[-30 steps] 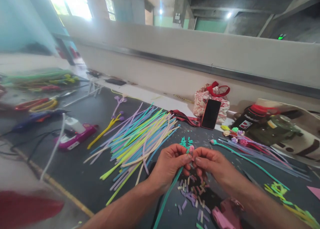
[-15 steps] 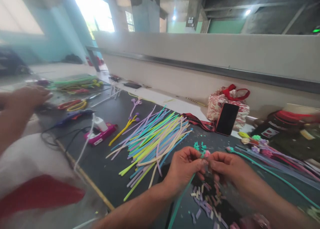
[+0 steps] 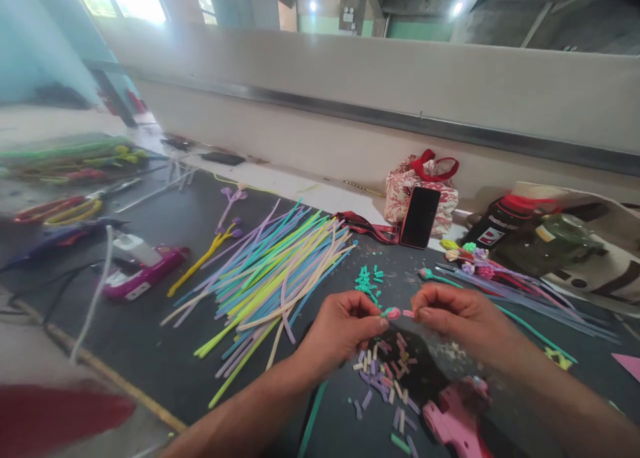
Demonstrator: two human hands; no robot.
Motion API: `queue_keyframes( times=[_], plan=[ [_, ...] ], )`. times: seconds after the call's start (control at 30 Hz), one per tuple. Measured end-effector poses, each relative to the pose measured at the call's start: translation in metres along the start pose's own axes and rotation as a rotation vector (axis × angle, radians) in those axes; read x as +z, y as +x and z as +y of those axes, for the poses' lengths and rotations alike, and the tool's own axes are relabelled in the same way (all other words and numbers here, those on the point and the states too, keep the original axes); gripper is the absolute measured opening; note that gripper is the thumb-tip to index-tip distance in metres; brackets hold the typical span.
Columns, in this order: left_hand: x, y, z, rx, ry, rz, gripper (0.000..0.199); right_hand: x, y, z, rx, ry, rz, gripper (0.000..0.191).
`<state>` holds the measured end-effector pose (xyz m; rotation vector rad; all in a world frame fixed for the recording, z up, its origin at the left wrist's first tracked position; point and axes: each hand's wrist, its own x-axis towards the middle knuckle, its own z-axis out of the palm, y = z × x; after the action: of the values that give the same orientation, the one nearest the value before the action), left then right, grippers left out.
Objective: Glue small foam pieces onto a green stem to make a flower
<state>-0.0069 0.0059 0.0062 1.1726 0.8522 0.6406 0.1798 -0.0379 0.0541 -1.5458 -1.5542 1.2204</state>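
Note:
My left hand (image 3: 347,328) pinches a green stem (image 3: 314,415) just below its small pink and green tip (image 3: 393,313). Close to that tip, my right hand (image 3: 453,311) holds a short pink piece (image 3: 409,314) between thumb and finger. Short teal pieces (image 3: 367,281) lie behind my left hand. Below both hands, purple, cream and pink cut pieces (image 3: 383,381) are scattered on the dark table (image 3: 250,411). A pink tool (image 3: 457,418), partly in shadow, rests under my right forearm.
Long pastel stems (image 3: 280,271) lie in a pile left of my hands. Farther left are a magenta device (image 3: 145,271) and cables. A phone (image 3: 420,218) leans on a patterned bag (image 3: 395,191); finished-looking flower stems (image 3: 483,268) and a black bottle (image 3: 500,221) stand or lie right.
The view has shifted, and the other person's arm at the left is out of sight. My hands have moved slightly apart, showing the pink tip and the pink piece. The pink tool now shows more fully.

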Motion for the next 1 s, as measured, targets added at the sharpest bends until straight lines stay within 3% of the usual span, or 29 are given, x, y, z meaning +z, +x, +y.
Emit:
queue_keyframes(
  times=[0.13,0.2,0.4,0.57,1.0],
  plan=[
    [0.002,-0.003,-0.003,0.276,0.365,0.125,0.005,-0.001,-0.009,0.001,-0.08,-0.1,0.041,0.01],
    [0.002,-0.005,-0.005,0.431,0.531,0.172,0.007,0.004,-0.012,0.003,-0.047,-0.054,0.079,0.012],
    [0.0,-0.007,-0.013,0.765,0.762,0.171,0.014,0.019,-0.017,0.007,0.046,0.106,0.132,0.016],
    [-0.001,-0.009,-0.014,0.858,0.875,0.185,0.016,0.026,-0.016,0.01,0.0,0.066,0.16,0.018],
    [-0.002,-0.012,-0.016,0.933,1.015,0.205,0.017,0.029,-0.01,0.006,0.091,0.138,0.202,0.019]
  ],
)
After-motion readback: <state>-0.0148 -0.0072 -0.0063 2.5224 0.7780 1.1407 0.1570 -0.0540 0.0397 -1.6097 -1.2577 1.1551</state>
